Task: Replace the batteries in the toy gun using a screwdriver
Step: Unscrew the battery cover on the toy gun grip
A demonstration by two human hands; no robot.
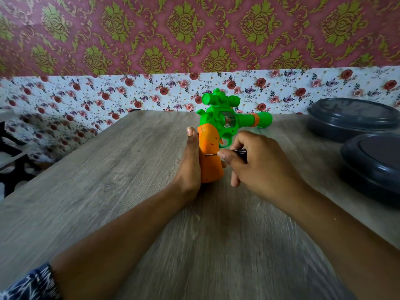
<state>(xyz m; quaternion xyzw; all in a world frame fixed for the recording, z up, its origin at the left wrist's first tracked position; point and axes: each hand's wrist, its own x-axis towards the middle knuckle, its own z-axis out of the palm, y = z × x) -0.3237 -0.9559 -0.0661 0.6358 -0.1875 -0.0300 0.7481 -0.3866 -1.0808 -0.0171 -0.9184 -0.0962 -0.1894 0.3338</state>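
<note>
**Screwdriver at the toy gun's grip**

Toy gun (225,120) upright on the wooden table (108,169), orange grip (211,156) down, barrel pointing right. Left hand (189,169) wrapped around grip. Right hand (255,165) clasping screwdriver (239,153), tip against grip. Two dark lidded bowls (350,120) far right.

Two dark lidded containers (355,120) (374,163) on a wooden table (108,180)

Hands (255,163) hold toy gun (218,131); screwdriver (238,153) at grip.
</note>
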